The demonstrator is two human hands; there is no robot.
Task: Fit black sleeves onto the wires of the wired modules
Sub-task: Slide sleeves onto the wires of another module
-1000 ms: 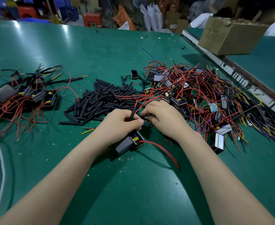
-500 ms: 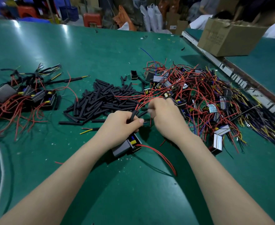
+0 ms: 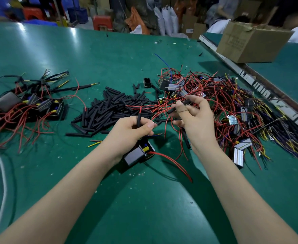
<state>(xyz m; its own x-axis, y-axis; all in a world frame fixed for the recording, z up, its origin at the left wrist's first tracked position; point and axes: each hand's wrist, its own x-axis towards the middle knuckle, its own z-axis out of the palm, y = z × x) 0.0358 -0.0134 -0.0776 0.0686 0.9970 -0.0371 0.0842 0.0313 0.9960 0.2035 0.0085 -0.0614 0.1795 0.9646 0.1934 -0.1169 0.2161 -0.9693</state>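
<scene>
While a sleeve (image 3: 139,118) on a red wire is being pinched upright in the left hand (image 3: 133,131), another sleeve (image 3: 187,103) is being gripped by the right hand's (image 3: 195,118) fingers, seemingly ready for threading.

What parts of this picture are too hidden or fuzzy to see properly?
Head view, the only one:
- The module under the left hand: its far end is covered by the palm.
- The sleeve in that hand: its lower end is hidden in the fingers.
- The right hand pinches a black piece, blurred.
- The print on the cardboard box is too small to read.
</scene>
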